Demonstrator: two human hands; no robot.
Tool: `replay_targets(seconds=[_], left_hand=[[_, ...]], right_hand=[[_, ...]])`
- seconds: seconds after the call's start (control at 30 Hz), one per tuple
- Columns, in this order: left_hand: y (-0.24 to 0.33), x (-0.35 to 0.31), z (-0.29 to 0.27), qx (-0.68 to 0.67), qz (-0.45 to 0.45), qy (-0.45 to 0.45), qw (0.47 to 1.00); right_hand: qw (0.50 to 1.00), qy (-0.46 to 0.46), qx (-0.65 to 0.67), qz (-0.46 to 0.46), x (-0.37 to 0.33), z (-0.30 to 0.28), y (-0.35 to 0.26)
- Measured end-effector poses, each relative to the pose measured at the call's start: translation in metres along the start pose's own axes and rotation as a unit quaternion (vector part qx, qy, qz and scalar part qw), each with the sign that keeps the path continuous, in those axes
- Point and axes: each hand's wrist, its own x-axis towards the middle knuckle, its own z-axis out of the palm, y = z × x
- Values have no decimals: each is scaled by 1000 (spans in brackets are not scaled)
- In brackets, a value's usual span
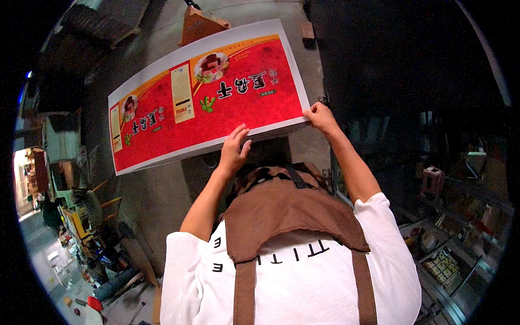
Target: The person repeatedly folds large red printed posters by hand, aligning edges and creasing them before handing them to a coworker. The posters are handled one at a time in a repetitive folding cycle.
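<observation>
In front of me is a large printed sheet (260, 111), mostly red with a white border, an orange band and pictures of food. It lies at a slant, its left end lower and its print upside down to me. My right hand (321, 117) pinches the near right corner between thumb and fingers. At the near edge, left of that corner, is my left hand (234, 150). Its fingers are stretched out with the thumb apart, and the fingertips rest on or just over the sheet's border. What lies beneath the sheet is mostly hidden.
An orange-brown triangular piece (201, 26) pokes out beyond the far edge. Dark stacks (103, 24) stand at the far left. Assorted tools and equipment (89, 216) crowd the lower left. On the dim right are a pinkish jug (433, 179) and shelving with boxes (441, 266).
</observation>
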Motion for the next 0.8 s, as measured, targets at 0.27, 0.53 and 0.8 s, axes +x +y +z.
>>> replay_targets(seconds=[0.27, 0.53, 0.8], left_hand=[[-3, -15, 43, -839, -244, 22, 485], [-182, -83, -87, -811, -161, 423, 370], [-386, -205, -236, -712, -220, 485, 457]], right_hand=[[963, -125, 236, -46, -28, -7, -92], [967, -139, 212, 33, 7, -16, -27], [949, -84, 251, 172, -1, 3, -53]])
